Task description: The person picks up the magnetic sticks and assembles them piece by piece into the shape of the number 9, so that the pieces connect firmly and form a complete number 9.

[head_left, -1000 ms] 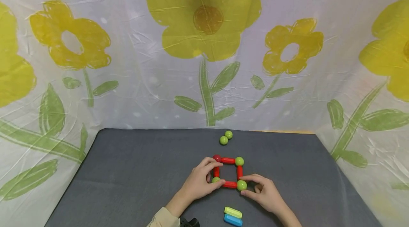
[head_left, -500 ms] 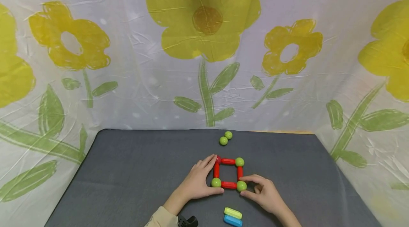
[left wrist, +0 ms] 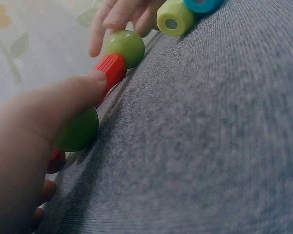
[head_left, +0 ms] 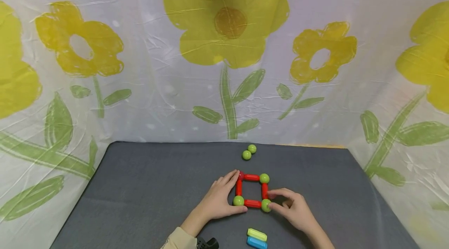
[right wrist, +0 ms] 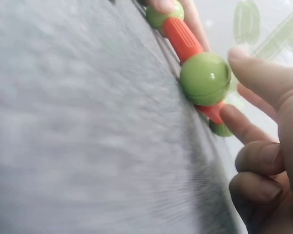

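A square of red sticks (head_left: 252,203) with balls at its corners lies flat on the dark table (head_left: 158,186). Its far-left ball (head_left: 241,175) is red; the other corners are green. My left hand (head_left: 216,200) rests along the left side, fingertips by the red ball and straight thumb beside the near-left green ball (head_left: 238,200). At the near-right green ball (head_left: 266,205) is my right hand (head_left: 294,210), thumb and index finger spread. In the right wrist view its thumb is at that ball's edge (right wrist: 205,80), and its index fingertip is by a red stick; contact is unclear.
Two loose green balls (head_left: 247,155) sit near the table's back edge. Yellow (head_left: 257,234) and blue (head_left: 257,242) sticks lie side by side at the front. Behind the table hangs a flowered cloth (head_left: 151,85).
My left fingers have moved from over the square's left side to its outer edge, uncovering the near-left ball. My right thumb and index finger have shifted slightly around the near-right ball.
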Motion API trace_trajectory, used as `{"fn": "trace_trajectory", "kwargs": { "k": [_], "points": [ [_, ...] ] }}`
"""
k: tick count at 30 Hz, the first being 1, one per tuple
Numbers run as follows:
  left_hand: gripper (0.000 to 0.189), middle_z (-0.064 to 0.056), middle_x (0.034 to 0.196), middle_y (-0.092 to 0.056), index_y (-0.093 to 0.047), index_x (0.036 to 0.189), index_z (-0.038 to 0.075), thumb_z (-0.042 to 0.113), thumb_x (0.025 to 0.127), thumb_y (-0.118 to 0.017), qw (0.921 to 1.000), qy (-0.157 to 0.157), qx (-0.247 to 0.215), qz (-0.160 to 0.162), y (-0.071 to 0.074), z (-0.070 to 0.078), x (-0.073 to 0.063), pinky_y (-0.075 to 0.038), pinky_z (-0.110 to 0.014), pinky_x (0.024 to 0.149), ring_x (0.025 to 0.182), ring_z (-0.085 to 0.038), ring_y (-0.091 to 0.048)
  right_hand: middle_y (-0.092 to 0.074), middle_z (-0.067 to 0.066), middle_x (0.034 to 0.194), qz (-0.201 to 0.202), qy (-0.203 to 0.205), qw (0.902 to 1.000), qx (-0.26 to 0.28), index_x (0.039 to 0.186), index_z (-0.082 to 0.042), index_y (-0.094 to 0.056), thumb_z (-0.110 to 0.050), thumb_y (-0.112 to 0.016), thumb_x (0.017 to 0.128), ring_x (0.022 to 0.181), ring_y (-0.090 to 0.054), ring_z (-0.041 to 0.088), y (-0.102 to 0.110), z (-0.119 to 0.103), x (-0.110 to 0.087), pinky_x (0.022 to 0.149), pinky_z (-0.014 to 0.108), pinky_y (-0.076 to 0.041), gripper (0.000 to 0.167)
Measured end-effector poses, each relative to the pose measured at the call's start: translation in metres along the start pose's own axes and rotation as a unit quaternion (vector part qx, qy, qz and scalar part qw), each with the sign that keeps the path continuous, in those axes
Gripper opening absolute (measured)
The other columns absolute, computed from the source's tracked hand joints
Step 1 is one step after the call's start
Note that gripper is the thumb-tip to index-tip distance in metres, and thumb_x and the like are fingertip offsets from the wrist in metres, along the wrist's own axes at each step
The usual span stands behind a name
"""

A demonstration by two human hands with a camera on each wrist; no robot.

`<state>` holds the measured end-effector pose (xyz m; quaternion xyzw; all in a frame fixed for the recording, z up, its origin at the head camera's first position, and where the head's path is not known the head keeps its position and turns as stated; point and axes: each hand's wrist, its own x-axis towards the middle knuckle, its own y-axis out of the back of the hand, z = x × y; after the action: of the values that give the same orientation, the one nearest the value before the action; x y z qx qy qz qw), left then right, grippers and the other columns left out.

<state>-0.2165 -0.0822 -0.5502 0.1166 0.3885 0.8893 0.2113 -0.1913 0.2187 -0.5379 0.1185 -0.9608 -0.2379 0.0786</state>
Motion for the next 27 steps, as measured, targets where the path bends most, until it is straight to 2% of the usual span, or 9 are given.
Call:
{"fn": "trace_trajectory", "kwargs": {
  "k": [6, 12, 15, 18, 22, 27],
  "points": [
    [0.113, -0.002, 0.176, -0.025, -0.025, 0.171, 0.02, 0.078, 0.085, -0.071, 1.0, 0.005, -0.003, -0.002, 0.0, -0.001, -0.001, -0.027, -0.072, 0.12, 0.154, -0.042, -0.036, -0.077, 0.008, 0.115, 0.049, -0.001, 0.9988, -0.008, 0.122, -0.014, -0.079, -0.026, -0.087, 0.091, 0.042, -0.027, 0.001, 0.007, -0.006, 0.022, 0.042, 0.023, -0.031, 0.035],
    [0.113, -0.003, 0.175, -0.026, -0.026, 0.171, 0.019, 0.077, 0.086, -0.072, 0.9999, 0.009, -0.005, -0.002, -0.002, -0.002, -0.003, -0.027, -0.073, 0.119, 0.153, -0.042, -0.037, -0.073, 0.013, 0.126, 0.048, -0.022, 0.9986, -0.002, 0.132, -0.01, -0.074, -0.026, -0.084, 0.095, 0.041, -0.029, 0.004, 0.004, 0.0, 0.047, 0.046, 0.023, -0.032, 0.042],
    [0.112, -0.002, 0.175, -0.025, -0.025, 0.171, 0.02, 0.077, 0.086, -0.071, 1.0, 0.003, -0.006, -0.002, -0.004, -0.002, -0.003, -0.028, -0.073, 0.119, 0.153, -0.042, -0.037, -0.073, 0.013, 0.127, 0.046, -0.037, 0.9983, 0.002, 0.133, -0.011, -0.074, -0.026, -0.083, 0.095, 0.041, -0.03, 0.005, 0.0, 0.007, 0.048, 0.046, 0.023, -0.032, 0.042],
    [0.112, -0.003, 0.175, -0.025, -0.025, 0.171, 0.019, 0.076, 0.086, -0.072, 1.0, -0.005, -0.004, 0.0, -0.004, -0.001, -0.001, -0.028, -0.072, 0.119, 0.153, -0.041, -0.037, -0.074, 0.01, 0.126, 0.053, -0.044, 0.9975, -0.017, 0.132, -0.014, -0.076, -0.029, -0.082, 0.096, 0.041, -0.029, 0.005, -0.004, 0.01, 0.048, 0.044, 0.023, -0.031, 0.04],
    [0.113, -0.003, 0.175, -0.025, -0.026, 0.17, 0.018, 0.076, 0.086, -0.073, 1.0, -0.007, 0.003, 0.001, -0.002, 0.001, 0.001, -0.029, -0.072, 0.119, 0.153, -0.04, -0.037, -0.075, 0.008, 0.12, 0.072, -0.041, 0.9954, -0.048, 0.131, -0.016, -0.077, -0.029, -0.081, 0.096, 0.04, -0.027, 0.006, -0.008, 0.008, 0.048, 0.042, 0.023, -0.03, 0.037],
    [0.113, -0.002, 0.176, -0.023, -0.024, 0.171, 0.02, 0.077, 0.086, -0.072, 0.9999, -0.004, -0.007, -0.01, 0.002, -0.001, 0.0, -0.027, -0.073, 0.12, 0.155, -0.041, -0.035, -0.076, 0.007, 0.117, 0.088, -0.024, 0.994, -0.061, 0.129, -0.016, -0.078, -0.027, -0.082, 0.096, 0.041, -0.026, 0.006, -0.013, 0.008, 0.05, 0.042, 0.024, -0.03, 0.035]
  ]
}}
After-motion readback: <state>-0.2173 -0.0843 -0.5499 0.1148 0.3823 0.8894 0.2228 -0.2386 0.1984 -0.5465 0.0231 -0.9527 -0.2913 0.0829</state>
